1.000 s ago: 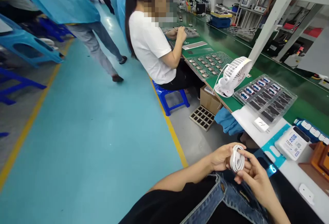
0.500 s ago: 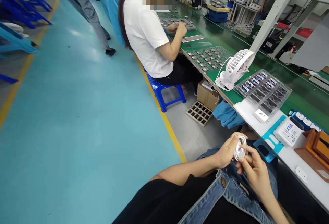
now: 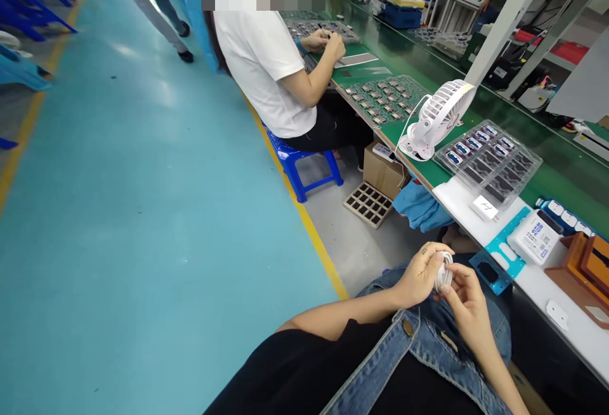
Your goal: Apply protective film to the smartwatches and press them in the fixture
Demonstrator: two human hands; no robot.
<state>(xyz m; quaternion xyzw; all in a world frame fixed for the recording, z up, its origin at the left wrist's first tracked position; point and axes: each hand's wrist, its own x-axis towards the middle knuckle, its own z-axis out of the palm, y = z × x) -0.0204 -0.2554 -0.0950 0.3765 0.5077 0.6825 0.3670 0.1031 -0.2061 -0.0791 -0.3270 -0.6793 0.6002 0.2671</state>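
White cable (image 3: 442,275) was wound in a small, neat coil, approx. oval as seen, several turns thick, stood nr. upright on edge. It was held btwn. L hand (image 3: 419,274) & R hand (image 3: 469,304), pt. covered by both; ends couldn't be made out.

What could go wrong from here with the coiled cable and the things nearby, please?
The cable might slip or uncoil if the left hand and right hand loosen; no tie shows, though fingers hide part of it.

It is held over the lap, off the bench, so if dropped it could reach the floor.

The blue sheet juts past the bench edge beside the right hand and might get knocked.
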